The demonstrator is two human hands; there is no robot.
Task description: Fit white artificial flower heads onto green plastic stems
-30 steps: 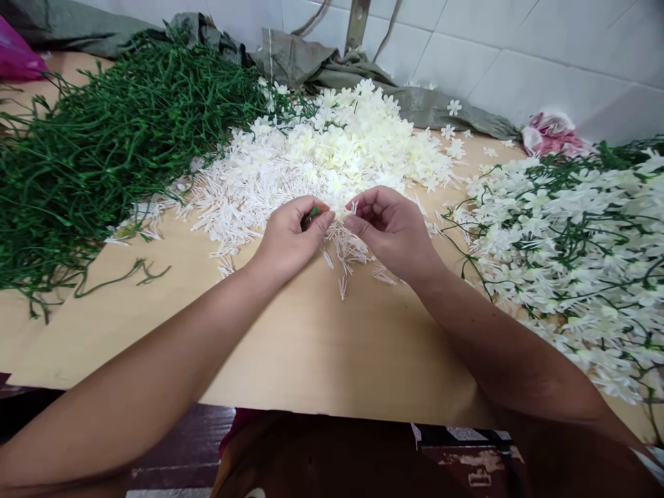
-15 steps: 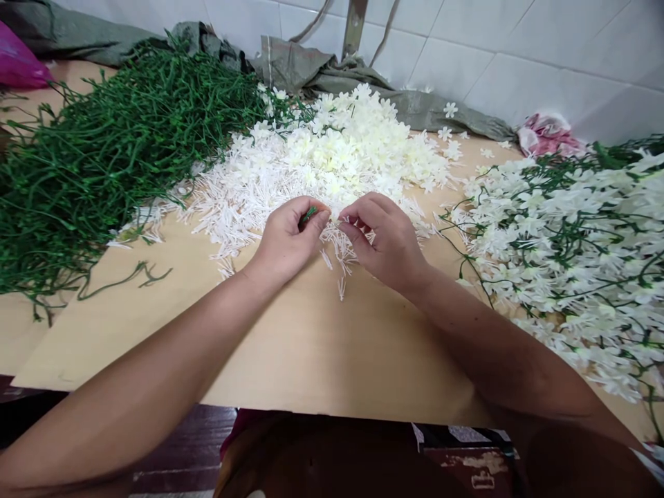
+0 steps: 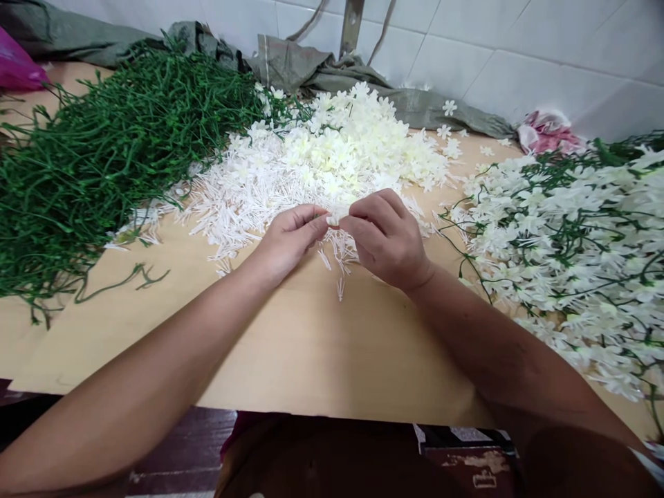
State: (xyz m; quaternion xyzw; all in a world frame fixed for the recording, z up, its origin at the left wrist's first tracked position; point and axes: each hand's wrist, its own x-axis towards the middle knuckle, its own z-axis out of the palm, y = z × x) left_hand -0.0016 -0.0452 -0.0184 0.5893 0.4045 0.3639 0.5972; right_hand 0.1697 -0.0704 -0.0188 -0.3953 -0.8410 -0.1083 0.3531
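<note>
My left hand (image 3: 293, 242) is closed in a pinch, with a trace of a green plastic stem (image 3: 317, 215) at its fingertips. Opposite it, almost touching, my right hand (image 3: 390, 238) pinches a small white artificial flower (image 3: 335, 219) between thumb and curled fingers. The flower bridges the gap between both sets of fingertips; most of the stem is hidden by the left hand. Just beyond the hands lie a heap of thin white flower centres (image 3: 238, 187) and a mound of loose white petal heads (image 3: 357, 142). A few centres are scattered below the fingers.
A large pile of green stems (image 3: 129, 145) covers the left side of the brown board (image 3: 311, 346). Assembled white flowers on stems (image 3: 575, 249) are heaped at the right. Grey sacking (image 3: 415, 107) and a pink-white cloth (image 3: 550, 133) lie along the tiled wall.
My right fingers have curled in further and turned over. A white flower now shows between the fingertips of both hands, and the green piece in my left hand is mostly covered.
</note>
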